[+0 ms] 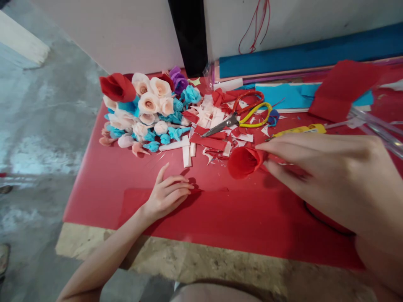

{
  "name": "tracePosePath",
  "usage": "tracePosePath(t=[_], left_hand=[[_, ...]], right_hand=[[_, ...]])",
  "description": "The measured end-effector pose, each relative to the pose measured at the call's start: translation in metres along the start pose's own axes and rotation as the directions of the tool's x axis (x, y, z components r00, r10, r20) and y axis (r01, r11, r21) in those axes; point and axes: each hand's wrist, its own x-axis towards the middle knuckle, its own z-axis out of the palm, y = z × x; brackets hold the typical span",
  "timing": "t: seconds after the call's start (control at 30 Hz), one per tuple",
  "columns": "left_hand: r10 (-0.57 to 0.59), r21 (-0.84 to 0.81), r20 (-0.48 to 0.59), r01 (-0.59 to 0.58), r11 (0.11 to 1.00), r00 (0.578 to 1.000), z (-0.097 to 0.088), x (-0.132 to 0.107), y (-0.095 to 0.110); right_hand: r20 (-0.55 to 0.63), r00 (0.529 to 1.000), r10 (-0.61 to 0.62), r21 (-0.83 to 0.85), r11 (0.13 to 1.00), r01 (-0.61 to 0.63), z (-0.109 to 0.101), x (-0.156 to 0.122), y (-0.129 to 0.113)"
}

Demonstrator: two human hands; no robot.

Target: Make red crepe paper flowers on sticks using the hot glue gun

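Note:
My right hand (327,167) pinches a red paper flower (245,162) at its base, its cupped opening turned left toward the table's middle. My left hand (168,197) is open, fingers spread, hovering over or resting lightly on the far edge of a red paper sheet (239,218); contact is hard to tell. Just beyond the flower lie scissors (234,119) with one red and one yellow handle, blades pointing left, on cut paper scraps (214,142). A yellow-handled tool (299,130), perhaps a cutter, is partly hidden behind my right hand.
Finished paper flowers (147,105) in white, blue, red and purple are heaped at the back left. Blue paper (283,96), a red paper piece (343,90) and a long dark-blue roll (308,52) lie along the back. Red string (256,29) hangs on the wall.

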Motion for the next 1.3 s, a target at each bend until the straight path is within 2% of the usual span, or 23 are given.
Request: tracePosePath(t=[0.2,0.67,0.87,1.03,1.2,1.3], left_hand=[[0.019,-0.006,-0.039,-0.019,1.000,0.999,-0.001,-0.001,-0.001],[0.051,0.060,-0.055,-0.048,0.997,0.997,-0.001,-0.008,-0.005],[0.059,0.091,-0.066,-0.053,0.994,0.996,-0.003,-0.008,-0.004],[0.053,0.080,-0.122,-0.043,0.996,0.991,-0.003,-0.008,-0.004],[0.055,-0.055,0.002,-0.055,0.997,0.999,-0.003,-0.002,-0.005],[0.027,-0.141,0.078,-0.015,0.990,0.997,-0.001,0.002,-0.005]], right_hand=[[-0.009,1.000,0.019,0.031,0.999,-0.019,0.002,0.000,-0.001],[0.004,1.000,0.026,0.030,0.999,-0.026,0.002,0.000,-0.001],[-0.029,0.999,0.014,0.045,0.999,-0.013,0.003,0.000,0.000],[-0.022,1.000,-0.007,0.028,1.000,0.007,0.004,0.000,0.001],[-0.034,0.999,-0.006,0.032,0.999,0.007,0.005,-0.001,0.001],[-0.028,1.000,-0.006,0.034,0.999,0.007,0.004,-0.001,0.002]])
